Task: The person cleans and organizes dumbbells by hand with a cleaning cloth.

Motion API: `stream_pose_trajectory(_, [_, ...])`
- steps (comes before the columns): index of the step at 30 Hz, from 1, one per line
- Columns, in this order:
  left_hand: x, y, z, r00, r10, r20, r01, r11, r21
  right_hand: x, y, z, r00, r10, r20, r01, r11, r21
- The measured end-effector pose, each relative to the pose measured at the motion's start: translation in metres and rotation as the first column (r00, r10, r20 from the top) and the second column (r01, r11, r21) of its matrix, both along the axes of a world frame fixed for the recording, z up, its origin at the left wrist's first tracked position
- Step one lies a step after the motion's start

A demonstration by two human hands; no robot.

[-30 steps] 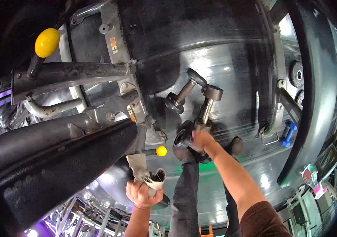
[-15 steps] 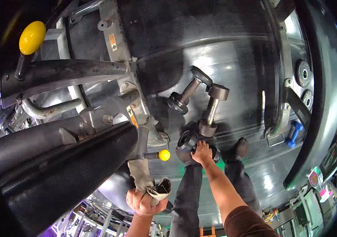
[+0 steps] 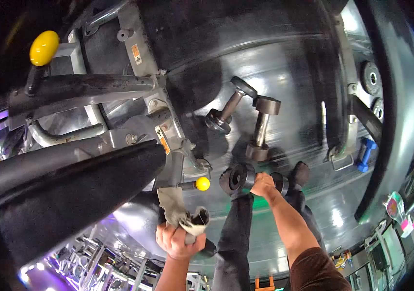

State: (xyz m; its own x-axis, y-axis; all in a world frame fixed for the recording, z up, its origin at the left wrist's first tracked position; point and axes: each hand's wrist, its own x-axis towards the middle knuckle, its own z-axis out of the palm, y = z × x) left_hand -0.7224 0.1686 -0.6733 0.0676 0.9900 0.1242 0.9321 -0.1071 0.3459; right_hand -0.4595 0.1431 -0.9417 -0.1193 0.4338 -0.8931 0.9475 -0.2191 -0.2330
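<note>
My right hand (image 3: 263,184) is wrapped round the handle of a black dumbbell (image 3: 242,178), whose two round heads show on either side of the fingers, above my feet. At the lower left, my left hand (image 3: 180,240) grips a crumpled grey-beige cloth (image 3: 172,204) with torn-looking edges. Beyond the held dumbbell, a dumbbell with a shiny handle (image 3: 261,127) lies on the dark floor. Touching or nearly touching it is another dumbbell with round black ends (image 3: 232,105), lying at a slant.
A metal bench frame (image 3: 144,72) with a black pad (image 3: 86,194) and yellow knobs (image 3: 202,183) fills the left. On the right are a long black pad (image 3: 401,116), weight plates (image 3: 372,78) and a blue dumbbell (image 3: 366,155). Gym equipment lines the lower edges.
My right hand has moved slightly right with the black dumbbell, which now shows more clearly, apart from the shiny-handled one. My left hand still holds the cloth. The view has shifted a little.
</note>
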Motion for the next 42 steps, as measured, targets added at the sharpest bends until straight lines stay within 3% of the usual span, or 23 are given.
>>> stream_pose_trajectory(3, [0.005, 0.007, 0.003, 1.000, 0.030, 0.005, -0.030, 1.000, -0.004, 0.025, 0.007, 0.047, 0.997, 0.045, -0.062, -0.044, 0.999, 0.023])
stream_pose_trajectory(4, [0.006, 0.009, -0.001, 0.997, 0.071, 0.001, -0.071, 0.995, 0.062, 0.028, 0.023, 0.080, 0.986, 0.159, -0.055, -0.156, 0.986, 0.056])
stream_pose_trajectory(8, [0.012, 0.022, 0.015, 0.996, 0.088, 0.003, -0.088, 0.995, -0.047, 0.062, 0.021, 0.155, 0.989, -0.007, -0.145, 0.014, 0.999, 0.045])
stream_pose_trajectory(11, [0.022, 0.034, 0.042, 0.977, 0.173, 0.128, -0.149, 0.972, -0.179, 0.082, 0.018, 0.224, 0.894, -0.004, -0.448, 0.171, 0.927, 0.335])
stream_pose_trajectory(12, [0.027, 0.034, 0.057, 0.800, 0.478, 0.363, -0.339, 0.858, -0.385, 0.090, 0.020, 0.254, 0.914, 0.008, -0.407, 0.122, 0.948, 0.293])
stream_pose_trajectory(13, [0.032, 0.034, 0.069, 0.482, 0.728, 0.487, -0.408, 0.679, -0.611, 0.099, 0.018, 0.273, 0.883, -0.038, -0.468, 0.197, 0.935, 0.296])
stream_pose_trajectory(14, [0.035, 0.027, 0.081, 0.094, 0.881, 0.465, -0.341, 0.467, -0.816, 0.108, 0.010, 0.297, 0.843, -0.082, -0.531, 0.272, 0.918, 0.290])
stream_pose_trajectory(15, [0.023, 0.000, 0.078, -0.438, 0.846, 0.305, -0.048, 0.317, -0.947, 0.117, 0.009, 0.314, 0.794, -0.110, -0.597, 0.342, 0.893, 0.291])
stream_pose_trajectory(16, [0.035, 0.004, 0.114, -0.540, 0.803, 0.252, 0.037, 0.322, -0.946, 0.125, 0.006, 0.336, 0.821, -0.147, -0.552, 0.360, 0.884, 0.300])
stream_pose_trajectory(17, [0.055, 0.006, 0.161, -0.628, 0.758, 0.178, 0.123, 0.322, -0.939, 0.132, 0.019, 0.383, 0.874, -0.169, -0.456, 0.258, 0.956, 0.140])
stream_pose_trajectory(19, [0.084, 0.001, 0.223, -0.676, 0.704, 0.218, 0.166, 0.433, -0.886, 0.157, -0.008, 0.395, 0.893, -0.122, -0.434, 0.227, 0.953, 0.200])
stream_pose_trajectory(21, [0.107, -0.016, 0.273, -0.713, 0.684, 0.156, 0.336, 0.529, -0.780, 0.166, 0.016, 0.482, 0.951, -0.242, -0.192, 0.241, 0.970, -0.029])
stream_pose_trajectory(22, [0.120, -0.021, 0.287, -0.711, 0.689, 0.142, 0.362, 0.531, -0.766, 0.172, 0.021, 0.510, 0.977, -0.194, -0.087, 0.190, 0.980, -0.054])
stream_pose_trajectory(25, [0.161, -0.032, 0.328, -0.692, 0.715, 0.098, 0.453, 0.536, -0.712, 0.191, 0.006, 0.569, 0.991, -0.095, -0.093, 0.100, 0.994, 0.045])
stream_pose_trajectory(27, [0.187, -0.024, 0.358, -0.569, 0.810, 0.142, 0.481, 0.468, -0.742, 0.211, -0.005, 0.589, 0.985, 0.022, -0.172, -0.030, 0.999, -0.045])
stream_pose_trajectory(29, [0.202, -0.053, 0.318, -0.219, 0.932, 0.290, 0.481, 0.362, -0.799, 0.216, 0.003, 0.635, 0.968, 0.154, -0.197, -0.166, 0.985, -0.046])
stream_pose_trajectory(31, [0.225, -0.026, 0.352, 0.157, 0.835, 0.527, 0.524, 0.382, -0.761, 0.220, 0.012, 0.682, 0.965, 0.109, -0.237, -0.116, 0.993, -0.016])
stream_pose_trajectory(32, [0.235, -0.011, 0.367, 0.424, 0.547, 0.722, 0.510, 0.515, -0.689, 0.221, 0.015, 0.699, 0.971, 0.093, -0.219, -0.091, 0.996, 0.019])
stream_pose_trajectory(33, [0.245, -0.008, 0.382, 0.633, 0.172, 0.755, 0.529, 0.616, -0.584, 0.222, 0.020, 0.718, 0.975, 0.077, -0.206, -0.069, 0.997, 0.047])
stream_pose_trajectory(34, [0.262, -0.006, 0.386, 0.575, 0.083, 0.814, 0.553, 0.694, -0.461, 0.226, 0.025, 0.732, 0.979, 0.067, -0.193, -0.052, 0.995, 0.083])
stream_pose_trajectory(37, [0.296, 0.000, 0.424, 0.393, 0.335, 0.856, 0.478, 0.721, -0.502, 0.241, 0.033, 0.734, 0.984, 0.024, -0.177, -0.006, 0.995, 0.100])
stream_pose_trajectory(40, [0.311, 0.011, 0.481, 0.399, 0.302, 0.866, 0.432, 0.771, -0.468, 0.253, 0.032, 0.730, 0.980, 0.016, -0.201, 0.019, 0.985, 0.171])
stream_pose_trajectory(42, [0.315, 0.006, 0.461, 0.355, 0.293, 0.888, 0.425, 0.795, -0.432, 0.260, 0.034, 0.733, 0.978, 0.074, -0.197, -0.034, 0.979, 0.201])
